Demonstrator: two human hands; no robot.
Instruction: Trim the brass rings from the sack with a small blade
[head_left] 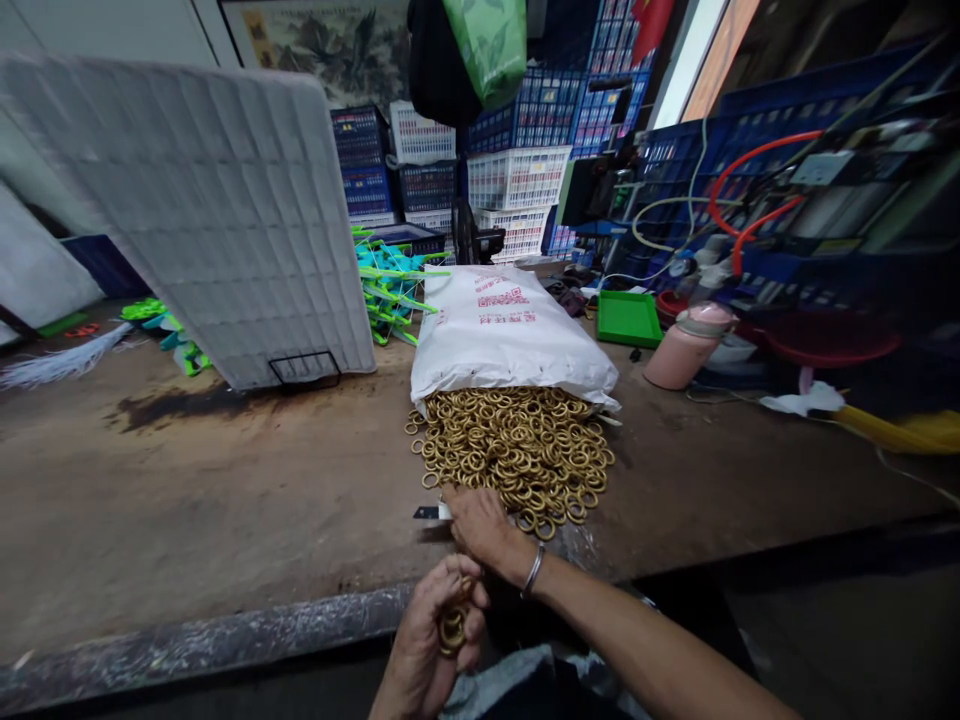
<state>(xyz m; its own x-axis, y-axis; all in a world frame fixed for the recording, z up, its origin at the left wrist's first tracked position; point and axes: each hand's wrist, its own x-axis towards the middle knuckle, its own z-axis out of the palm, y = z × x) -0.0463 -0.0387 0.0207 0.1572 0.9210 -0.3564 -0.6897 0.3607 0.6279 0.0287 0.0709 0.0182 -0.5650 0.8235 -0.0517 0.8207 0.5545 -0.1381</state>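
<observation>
Curled near the table's front edge, my left hand [442, 625] holds a few gold-coloured rings [452, 628] in its fingers. My right hand [487, 525], with a metal bangle [533, 572] on the wrist, is at the front left of a heap of gold-coloured rings [517, 440]. From its fingers juts a flat piece with a dark tip and a white part [429, 512], above a shadow on the table. The rest of that piece is hidden under the hand. Behind the heap lies a white sack [510, 330] with red print, its near end against the rings.
A tall pale ribbed panel [225, 220] leans on the left of the wooden table [247, 490]. Green and blue plastic pieces [394, 285] lie behind it. To the right are a green tray [628, 318], a pink bottle [686, 348] and a red dish [829, 338]. Stacked crates [517, 178] stand behind.
</observation>
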